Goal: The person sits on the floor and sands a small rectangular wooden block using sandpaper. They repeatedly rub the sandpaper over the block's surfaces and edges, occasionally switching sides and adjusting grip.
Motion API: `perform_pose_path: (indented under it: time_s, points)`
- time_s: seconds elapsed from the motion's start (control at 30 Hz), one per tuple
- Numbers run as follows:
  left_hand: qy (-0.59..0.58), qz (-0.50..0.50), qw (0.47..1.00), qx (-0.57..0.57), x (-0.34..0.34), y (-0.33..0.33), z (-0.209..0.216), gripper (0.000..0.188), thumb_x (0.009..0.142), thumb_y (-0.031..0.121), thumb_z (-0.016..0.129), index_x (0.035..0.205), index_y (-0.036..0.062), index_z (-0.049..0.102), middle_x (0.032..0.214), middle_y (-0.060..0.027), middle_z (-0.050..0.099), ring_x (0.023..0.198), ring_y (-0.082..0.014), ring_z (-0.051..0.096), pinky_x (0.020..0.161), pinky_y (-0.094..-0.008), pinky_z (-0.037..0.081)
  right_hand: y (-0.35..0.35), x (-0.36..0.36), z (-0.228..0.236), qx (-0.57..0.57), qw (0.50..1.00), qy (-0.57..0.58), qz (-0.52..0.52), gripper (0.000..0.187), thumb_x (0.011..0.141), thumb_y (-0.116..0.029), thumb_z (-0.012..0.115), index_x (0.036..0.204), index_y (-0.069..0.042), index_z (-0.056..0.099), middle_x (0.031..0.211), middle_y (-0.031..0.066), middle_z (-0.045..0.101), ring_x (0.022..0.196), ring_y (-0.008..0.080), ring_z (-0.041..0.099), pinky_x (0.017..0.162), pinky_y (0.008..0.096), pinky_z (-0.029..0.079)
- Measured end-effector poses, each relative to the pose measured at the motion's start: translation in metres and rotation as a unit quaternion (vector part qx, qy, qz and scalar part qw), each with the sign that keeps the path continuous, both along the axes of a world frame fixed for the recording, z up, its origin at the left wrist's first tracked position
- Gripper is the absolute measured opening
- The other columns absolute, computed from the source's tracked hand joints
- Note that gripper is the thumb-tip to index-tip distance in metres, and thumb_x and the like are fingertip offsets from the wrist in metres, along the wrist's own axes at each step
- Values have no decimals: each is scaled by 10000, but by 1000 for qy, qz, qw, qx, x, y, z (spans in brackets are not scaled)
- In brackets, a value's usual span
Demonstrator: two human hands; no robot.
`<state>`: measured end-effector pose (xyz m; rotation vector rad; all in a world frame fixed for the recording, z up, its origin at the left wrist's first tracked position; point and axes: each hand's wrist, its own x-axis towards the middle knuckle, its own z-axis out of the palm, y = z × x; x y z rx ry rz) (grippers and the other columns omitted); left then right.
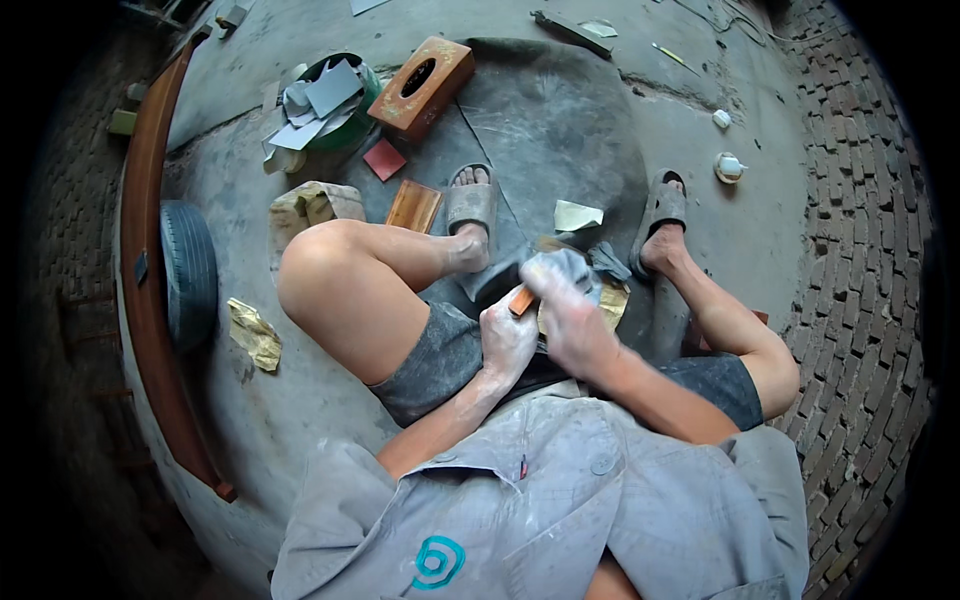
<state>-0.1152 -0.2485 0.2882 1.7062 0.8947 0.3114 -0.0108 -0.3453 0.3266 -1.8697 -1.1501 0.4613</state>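
Observation:
Both my hands are pale with dust and close together over my lap. My left hand (507, 338) is closed round a small orange-brown wooden piece (521, 300), whose end sticks out above the fist. Right beside it, my right hand (580, 325) is smeared by motion; whether its fingers grip anything cannot be made out. A crumpled grey-blue cloth-like thing (577, 268) shows just beyond the right hand. Under and beside that hand lies yellowish sheet material (612, 303), partly hidden. A pale folded piece of paper (578, 216) rests on the dark mat between my feet.
A wooden box with an oval hole (432, 82) stands beside a green bucket (350, 132) of scraps. Nearby are a reddish square pad (384, 160) and a wooden block (414, 205). Left are crumpled yellow paper (254, 335), a tire (188, 275) and a long wooden beam (145, 250).

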Motion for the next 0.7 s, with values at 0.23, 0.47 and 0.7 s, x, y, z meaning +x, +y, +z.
perform_pose_path:
  time_s: [0.23,0.47,0.7]
  points:
    - [24,-31,999,4,-11,4,2,184,926,110,724,1052,-21,754,861,-229,754,810,-334,784,687,-414,568,0,-18,9,2,1000,15,21,512,883,39,527,1391,75,576,1334,356,619,1320,516,561,1145,499,464]
    - [-8,-44,998,38,-20,6,-5,128,912,87,726,996,-6,752,826,-218,746,797,-295,782,689,-399,564,-2,-25,25,8,998,2,61,565,858,8,568,1420,68,562,1367,330,616,1317,457,595,1164,496,453]
    - [40,-66,997,-3,-20,9,-7,149,901,86,719,983,-37,732,842,-226,750,840,-325,786,705,-412,569,-4,-27,18,8,997,48,53,581,877,53,524,1458,43,554,1413,313,598,1402,459,528,1202,492,412]
